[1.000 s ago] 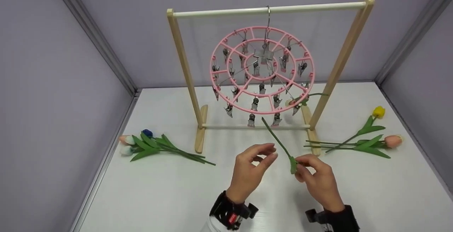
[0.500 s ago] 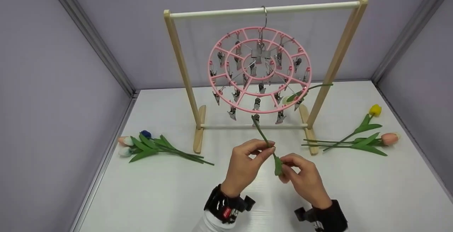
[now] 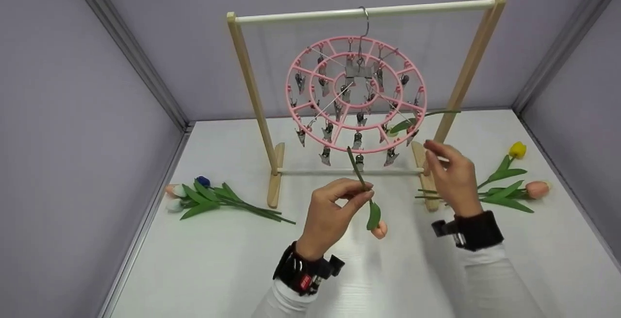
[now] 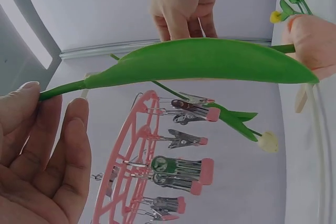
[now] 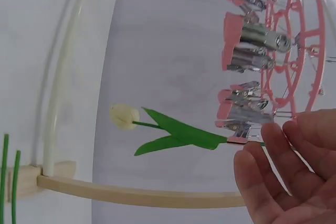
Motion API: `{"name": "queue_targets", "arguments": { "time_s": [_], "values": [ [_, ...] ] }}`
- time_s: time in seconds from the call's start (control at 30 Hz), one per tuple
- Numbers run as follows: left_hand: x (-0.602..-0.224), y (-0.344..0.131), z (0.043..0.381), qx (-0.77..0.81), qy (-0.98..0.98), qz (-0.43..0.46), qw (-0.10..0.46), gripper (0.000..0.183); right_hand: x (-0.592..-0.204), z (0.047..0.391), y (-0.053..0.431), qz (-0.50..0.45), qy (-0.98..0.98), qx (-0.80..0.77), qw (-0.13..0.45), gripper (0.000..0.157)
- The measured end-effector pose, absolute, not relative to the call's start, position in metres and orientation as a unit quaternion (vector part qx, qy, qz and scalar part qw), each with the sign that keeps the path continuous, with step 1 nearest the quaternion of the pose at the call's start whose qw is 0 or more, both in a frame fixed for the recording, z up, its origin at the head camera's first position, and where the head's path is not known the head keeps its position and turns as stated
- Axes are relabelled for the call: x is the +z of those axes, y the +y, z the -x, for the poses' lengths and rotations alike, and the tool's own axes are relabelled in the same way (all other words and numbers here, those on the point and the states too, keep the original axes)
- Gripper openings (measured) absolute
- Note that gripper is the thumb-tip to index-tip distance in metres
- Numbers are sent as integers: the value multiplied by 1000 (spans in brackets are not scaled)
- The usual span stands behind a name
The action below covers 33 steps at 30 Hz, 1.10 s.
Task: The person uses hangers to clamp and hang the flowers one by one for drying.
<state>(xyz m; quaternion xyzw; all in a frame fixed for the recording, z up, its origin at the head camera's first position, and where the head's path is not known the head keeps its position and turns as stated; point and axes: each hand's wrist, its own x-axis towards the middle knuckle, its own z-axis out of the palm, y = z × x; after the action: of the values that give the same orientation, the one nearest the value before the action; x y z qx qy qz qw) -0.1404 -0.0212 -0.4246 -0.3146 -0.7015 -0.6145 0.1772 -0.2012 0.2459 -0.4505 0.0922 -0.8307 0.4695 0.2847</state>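
Left hand (image 3: 332, 213) pinches the peach tulip (image 3: 373, 217) by its stem (image 3: 355, 165), bloom (image 3: 380, 230) dangling toward six o'clock, pink clip hanger (image 3: 356, 107) at twelve! Right hand (image 3: 454, 179) at the bloom's two o'clock, fingers loose and free

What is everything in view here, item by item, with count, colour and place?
Held tulip: one, peach, stem pinched in the left hand
Cream tulip: one, cream with green leaves, at the clips' right side
Left tulips: at least three, blue, white and peach, lying left
Yellow tulip: one, lying right
Right peach tulip: at least one, lying right
Round rack: one, pink, hanging from the stand
Clips: many, silver with pink tips, on the round rack
Stand: one, wooden with white bars, on the table
Table: one, white, underneath
Walls: three visible, greyish, surrounding
Wrist straps: two, black
Sleeves: two, white
Hands: two, left before the rack, right beside it
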Motion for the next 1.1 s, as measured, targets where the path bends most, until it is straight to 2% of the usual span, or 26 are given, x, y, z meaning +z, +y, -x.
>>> {"name": "queue_targets", "arguments": {
  "time_s": [0.27,0.4,0.67,0.93,1.1],
  "values": [
    [-417,-24,141,-605,-700,328,187,15,-439,242,252,-46,-853,494,162,47],
    [-416,-26,142,-602,-704,327,188,15,-437,252,249,-38,-825,550,128,49],
    [-414,-29,143,-599,-706,326,192,13,-429,256,247,-71,-817,562,109,37],
    [-411,-30,144,-595,-709,328,189,14,-429,245,247,-120,-861,473,142,32],
    [-411,-31,147,-589,-714,331,183,13,-429,237,242,-137,-856,483,128,26]
  ]
}}
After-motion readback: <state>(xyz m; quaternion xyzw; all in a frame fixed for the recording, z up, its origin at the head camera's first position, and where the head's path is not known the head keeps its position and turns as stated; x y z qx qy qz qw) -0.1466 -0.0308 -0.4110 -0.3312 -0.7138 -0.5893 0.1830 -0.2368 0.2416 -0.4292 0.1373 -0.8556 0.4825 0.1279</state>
